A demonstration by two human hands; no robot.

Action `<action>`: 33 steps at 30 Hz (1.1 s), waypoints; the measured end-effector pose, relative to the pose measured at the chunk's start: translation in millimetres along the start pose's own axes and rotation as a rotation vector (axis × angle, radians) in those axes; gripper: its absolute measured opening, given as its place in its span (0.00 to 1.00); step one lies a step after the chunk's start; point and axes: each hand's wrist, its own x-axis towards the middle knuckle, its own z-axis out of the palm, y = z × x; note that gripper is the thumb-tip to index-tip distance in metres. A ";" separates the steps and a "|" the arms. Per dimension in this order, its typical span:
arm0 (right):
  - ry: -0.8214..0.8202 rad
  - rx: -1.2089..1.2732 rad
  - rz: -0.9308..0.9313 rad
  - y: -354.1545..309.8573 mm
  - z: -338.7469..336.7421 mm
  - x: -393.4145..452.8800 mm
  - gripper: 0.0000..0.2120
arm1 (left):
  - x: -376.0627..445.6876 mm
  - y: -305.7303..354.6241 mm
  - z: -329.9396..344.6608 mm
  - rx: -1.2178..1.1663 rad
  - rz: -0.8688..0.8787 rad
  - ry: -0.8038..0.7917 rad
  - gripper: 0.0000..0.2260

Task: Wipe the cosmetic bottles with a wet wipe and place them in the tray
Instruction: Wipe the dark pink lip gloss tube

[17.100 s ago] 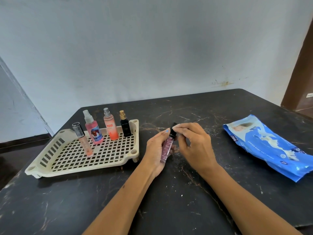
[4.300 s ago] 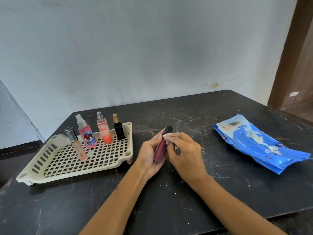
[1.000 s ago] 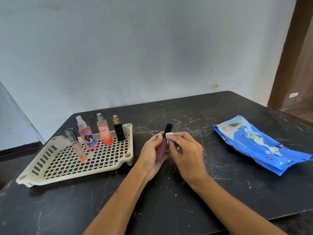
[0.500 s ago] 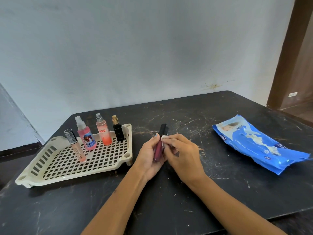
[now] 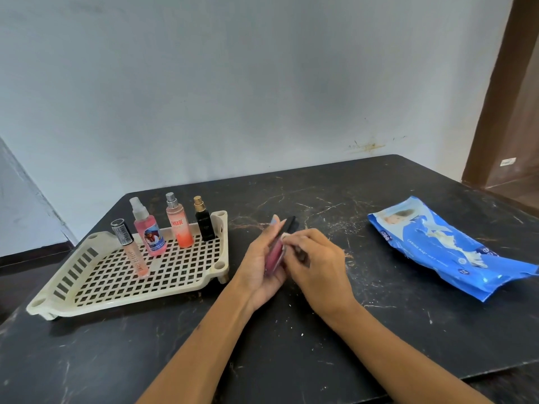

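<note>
Black marble-patterned table (image 5: 291, 345) against a pale wall carries everything. At its middle the left hand (image 5: 262, 266) stands on its edge, palm turned right, fingers fairly straight along a dark-pink tube (image 5: 273, 256) that lies against them; the tube's black cap (image 5: 290, 224) sticks out past the fingertips, pointing away from the person. How firmly the left hand clasps the tube cannot be told. The right hand (image 5: 318, 263) comes in from the right, knuckles up, fingers curled and pinching a small white wipe (image 5: 284, 236) against the tube just below the cap. Both forearms reach in from the lower edge, converging toward the tube.

Left of the hands sits a cream tray (image 5: 140, 290) with a lattice floor. Four bottles stand upright in it: a gloss tube (image 5: 131, 252) nearest, then a pink spray (image 5: 147, 228), an orange spray (image 5: 178, 223) and a black bottle (image 5: 203, 221) along the far side. Well to the right lies a blue wipes pack (image 5: 446, 246), flat on the table.
</note>
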 end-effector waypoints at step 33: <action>0.040 0.097 -0.022 -5.4 -2.0 1.3 0.07 | -1.6 0.7 -3.5 0.009 -0.032 0.084 0.10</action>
